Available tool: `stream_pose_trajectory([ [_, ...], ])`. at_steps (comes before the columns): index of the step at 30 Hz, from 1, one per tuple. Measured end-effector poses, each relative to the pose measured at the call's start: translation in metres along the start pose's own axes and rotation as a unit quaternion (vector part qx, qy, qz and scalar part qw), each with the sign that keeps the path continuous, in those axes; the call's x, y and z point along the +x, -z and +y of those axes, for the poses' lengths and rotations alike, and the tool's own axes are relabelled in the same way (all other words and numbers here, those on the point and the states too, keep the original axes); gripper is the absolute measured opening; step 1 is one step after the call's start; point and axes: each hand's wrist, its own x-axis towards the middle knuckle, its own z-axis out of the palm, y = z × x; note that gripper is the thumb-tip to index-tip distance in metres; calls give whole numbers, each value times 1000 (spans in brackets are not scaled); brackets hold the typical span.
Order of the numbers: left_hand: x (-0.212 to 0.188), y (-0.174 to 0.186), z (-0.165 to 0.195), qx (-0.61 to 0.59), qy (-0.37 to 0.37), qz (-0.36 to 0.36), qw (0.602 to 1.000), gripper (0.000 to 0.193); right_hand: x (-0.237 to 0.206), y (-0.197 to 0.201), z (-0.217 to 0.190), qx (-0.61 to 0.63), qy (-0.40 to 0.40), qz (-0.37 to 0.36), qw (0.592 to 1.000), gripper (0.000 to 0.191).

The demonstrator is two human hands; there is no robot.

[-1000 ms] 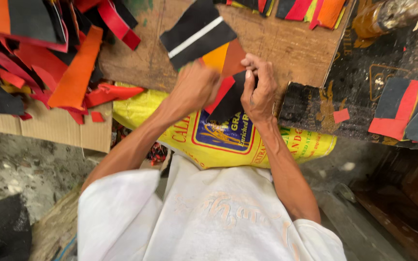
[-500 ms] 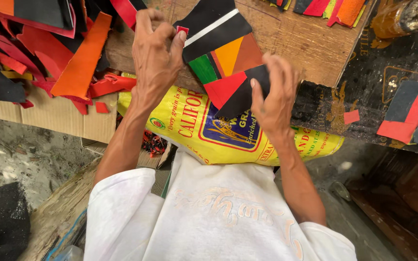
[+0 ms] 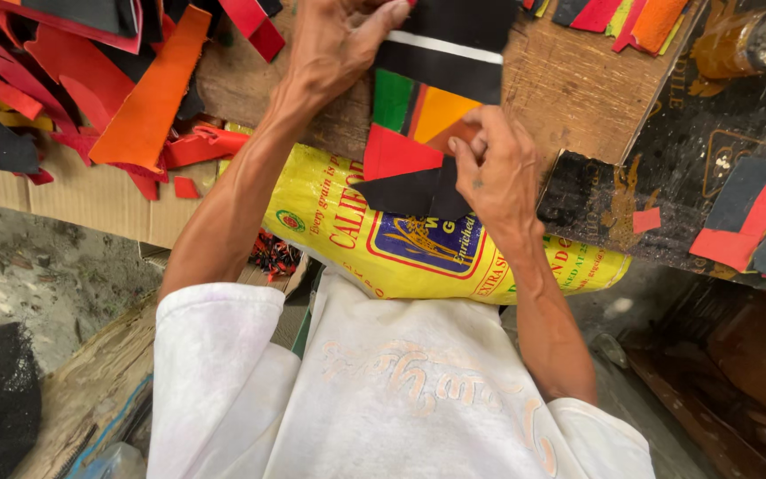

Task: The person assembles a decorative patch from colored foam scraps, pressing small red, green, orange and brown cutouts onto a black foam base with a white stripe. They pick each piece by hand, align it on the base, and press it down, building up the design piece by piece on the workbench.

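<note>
My left hand (image 3: 334, 40) grips the upper end of a patchwork strip (image 3: 418, 115) of black, white, green, orange and red leather-like pieces, near its black piece with a white stripe. My right hand (image 3: 498, 168) pinches the lower end, by the red and black pieces. The strip is stretched out between both hands over a wooden board (image 3: 569, 98). A yellow printed sack (image 3: 418, 248) lies on my lap below it.
A heap of red, orange and black offcuts (image 3: 90, 98) covers cardboard at the left. More coloured pieces (image 3: 631, 13) lie at the top right, and red and black pieces (image 3: 755, 222) on a dark sheet at the right. A brown bottle (image 3: 738, 40) is at the top right.
My left hand has moved up and away from the right hand, and the folded strip has been drawn out to show more coloured pieces.
</note>
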Motion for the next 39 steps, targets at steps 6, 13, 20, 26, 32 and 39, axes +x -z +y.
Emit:
stream_pose_trajectory([
  [6, -24, 5, 8, 97, 112, -2, 989, 22, 3, -22, 3, -4, 145, 53, 988, 37],
  [13, -65, -6, -7, -70, 196, -65, 976, 20, -2, -32, 14, -93, 212, 87, 969, 39],
  [20, -49, -16, -21, -37, 216, -91, 971, 20, -2, -32, 14, -80, 219, 92, 968, 44],
  [26, -49, -18, -24, -47, 233, -64, 969, 18, -4, -32, 16, -115, 230, 90, 962, 48],
  [32, -51, -16, -20, 74, 196, -58, 976, 19, -5, -37, 20, -132, 222, 81, 963, 46],
  [39, -59, 4, -7, -199, 212, -113, 950, 23, -10, -21, 21, 353, -1, 190, 916, 68],
])
